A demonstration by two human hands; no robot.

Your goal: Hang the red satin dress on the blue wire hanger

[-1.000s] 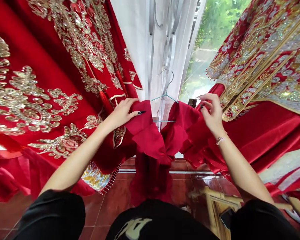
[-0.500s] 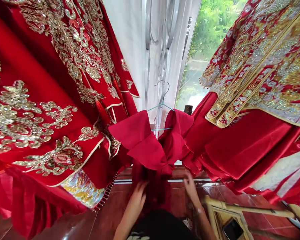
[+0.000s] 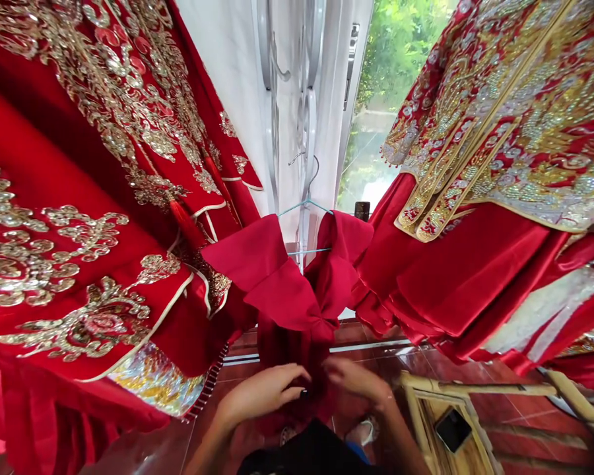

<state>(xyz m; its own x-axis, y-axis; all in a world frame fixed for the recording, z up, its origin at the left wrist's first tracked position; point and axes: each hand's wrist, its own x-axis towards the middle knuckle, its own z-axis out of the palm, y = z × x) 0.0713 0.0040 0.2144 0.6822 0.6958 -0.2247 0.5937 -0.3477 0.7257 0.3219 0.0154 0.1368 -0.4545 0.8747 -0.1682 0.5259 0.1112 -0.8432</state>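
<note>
A dark red dress (image 3: 282,284) with wide folded collar flaps hangs on a thin light-blue hanger (image 3: 307,200) in front of me. Its darker skirt falls between my hands. At the skirt's left side is my left hand (image 3: 280,386), thumb and fingers apart with a gap between them; whether the fingertips touch the cloth I cannot tell. My right hand (image 3: 354,379) reaches in from the other side of the skirt, its fingers pointing left and smeared by motion. Nothing shows clearly in either hand.
Red gowns with gold and silver beading hang on the left (image 3: 103,310) and right (image 3: 475,132). A white metal frame (image 3: 304,119) stands behind the dress, beside a window (image 3: 386,86). At lower right, a phone (image 3: 453,429) lies on a bamboo stool (image 3: 426,409) over red floor tiles.
Both my hands have come inward over the skirt, closer to each other. My view has shifted slightly, so the hanging clothes sit further left. The dress still hangs on its hanger.
</note>
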